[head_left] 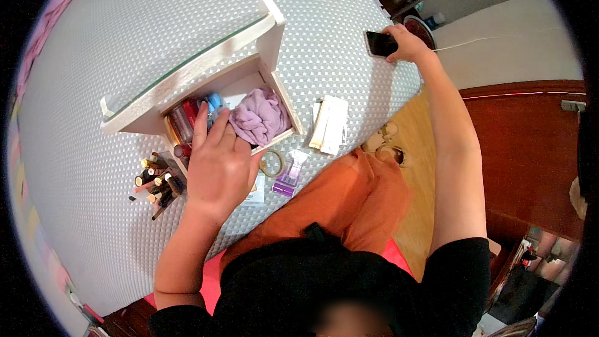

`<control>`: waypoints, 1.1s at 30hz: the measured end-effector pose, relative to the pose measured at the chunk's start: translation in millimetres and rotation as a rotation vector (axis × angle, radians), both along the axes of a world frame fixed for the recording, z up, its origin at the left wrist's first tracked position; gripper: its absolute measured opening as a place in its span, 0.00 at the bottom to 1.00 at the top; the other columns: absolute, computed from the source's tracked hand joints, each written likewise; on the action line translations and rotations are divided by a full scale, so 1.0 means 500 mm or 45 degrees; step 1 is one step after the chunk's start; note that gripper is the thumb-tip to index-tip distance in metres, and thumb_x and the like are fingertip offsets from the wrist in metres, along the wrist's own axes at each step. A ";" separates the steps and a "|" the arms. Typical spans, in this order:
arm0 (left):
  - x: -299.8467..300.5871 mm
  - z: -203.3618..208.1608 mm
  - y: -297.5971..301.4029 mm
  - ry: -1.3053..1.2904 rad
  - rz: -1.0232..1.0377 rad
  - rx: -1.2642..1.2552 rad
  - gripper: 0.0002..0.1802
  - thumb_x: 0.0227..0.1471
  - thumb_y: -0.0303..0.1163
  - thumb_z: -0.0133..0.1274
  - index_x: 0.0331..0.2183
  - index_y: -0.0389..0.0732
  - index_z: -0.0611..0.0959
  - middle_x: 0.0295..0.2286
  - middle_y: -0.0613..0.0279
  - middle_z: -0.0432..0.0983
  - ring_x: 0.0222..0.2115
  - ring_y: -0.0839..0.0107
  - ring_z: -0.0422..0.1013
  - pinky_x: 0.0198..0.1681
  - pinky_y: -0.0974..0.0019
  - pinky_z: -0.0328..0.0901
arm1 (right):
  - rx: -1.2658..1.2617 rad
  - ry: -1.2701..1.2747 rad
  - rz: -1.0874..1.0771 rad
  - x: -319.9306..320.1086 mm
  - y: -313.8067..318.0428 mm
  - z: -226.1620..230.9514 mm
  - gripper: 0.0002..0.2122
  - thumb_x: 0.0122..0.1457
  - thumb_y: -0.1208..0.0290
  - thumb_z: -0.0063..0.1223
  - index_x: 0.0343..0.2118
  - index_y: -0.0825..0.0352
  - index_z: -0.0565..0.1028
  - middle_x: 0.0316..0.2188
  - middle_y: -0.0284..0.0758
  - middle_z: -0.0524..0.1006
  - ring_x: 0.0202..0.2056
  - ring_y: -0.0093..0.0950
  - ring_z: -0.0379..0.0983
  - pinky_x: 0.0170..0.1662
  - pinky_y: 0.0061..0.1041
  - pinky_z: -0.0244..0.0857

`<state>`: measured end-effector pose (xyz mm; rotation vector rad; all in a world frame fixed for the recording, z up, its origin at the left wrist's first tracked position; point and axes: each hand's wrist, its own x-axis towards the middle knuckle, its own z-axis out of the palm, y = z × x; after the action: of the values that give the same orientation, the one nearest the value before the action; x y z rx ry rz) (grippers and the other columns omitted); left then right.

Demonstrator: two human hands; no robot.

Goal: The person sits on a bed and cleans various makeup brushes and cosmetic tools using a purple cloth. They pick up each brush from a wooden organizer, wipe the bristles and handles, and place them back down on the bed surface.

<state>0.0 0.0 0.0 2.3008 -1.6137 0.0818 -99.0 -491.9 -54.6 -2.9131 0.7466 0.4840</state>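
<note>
My left hand (219, 171) reaches over the near side of a white wooden drawer (284, 103), its fingers stretched out over the things inside and holding nothing that I can see. Just past the fingertips lies a blue item (215, 100). A bunched lilac cloth (258, 117) fills the drawer's right part. Red and dark tubes (182, 118) lie at its left; part of the contents is hidden under the hand. Far to the right, my right hand (409, 45) is closed round a black-screened phone (379, 44) at the bed's edge.
A white frame (187, 65) with a glass-edged top rises behind the drawer. Left of my hand stands a cluster of brushes and slim tubes (159, 182). White packets (329, 125), a gold-coloured ring (282, 165) and a purple-and-clear package (287, 182) lie on the quilted cover (337, 0).
</note>
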 end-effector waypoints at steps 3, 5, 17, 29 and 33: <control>-0.002 0.002 0.002 0.002 0.004 0.004 0.17 0.40 0.35 0.61 0.25 0.28 0.79 0.34 0.39 0.76 0.46 0.47 0.69 0.58 0.39 0.50 | -0.027 0.021 -0.013 0.003 0.008 0.002 0.39 0.34 0.70 0.74 0.53 0.56 0.65 0.53 0.37 0.64 0.52 0.41 0.66 0.54 0.37 0.64; 0.001 0.004 0.004 0.007 0.005 0.009 0.17 0.40 0.35 0.61 0.24 0.28 0.79 0.34 0.38 0.75 0.46 0.47 0.69 0.58 0.39 0.50 | -0.049 0.041 -0.050 0.008 0.014 -0.003 0.38 0.35 0.70 0.73 0.53 0.56 0.65 0.53 0.37 0.64 0.52 0.41 0.66 0.54 0.37 0.64; 0.001 0.002 0.003 0.008 -0.008 -0.074 0.17 0.38 0.33 0.61 0.27 0.28 0.79 0.33 0.42 0.76 0.44 0.49 0.70 0.59 0.40 0.51 | -0.147 -0.287 -0.048 -0.042 0.060 0.014 0.40 0.37 0.73 0.71 0.57 0.57 0.62 0.55 0.40 0.62 0.53 0.42 0.64 0.55 0.33 0.61; -0.002 -0.003 0.007 -0.036 -0.006 -0.027 0.17 0.38 0.32 0.61 0.30 0.29 0.81 0.34 0.43 0.77 0.45 0.49 0.70 0.60 0.42 0.49 | 0.221 -1.004 0.847 -0.007 0.639 0.161 0.14 0.51 0.75 0.50 0.43 0.65 0.74 0.42 0.39 0.73 0.43 0.38 0.72 0.43 0.31 0.70; 0.001 -0.007 0.009 -0.065 -0.008 0.012 0.17 0.38 0.30 0.60 0.33 0.32 0.82 0.35 0.46 0.77 0.46 0.52 0.70 0.60 0.43 0.49 | 0.184 -0.748 0.727 0.045 0.679 0.169 0.12 0.50 0.74 0.50 0.39 0.67 0.74 0.40 0.41 0.73 0.41 0.39 0.72 0.40 0.33 0.70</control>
<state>0.6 4.3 -3.4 2.3190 -1.6491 0.1326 -76.7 -152.2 30.1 -2.8475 -0.1904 -0.2813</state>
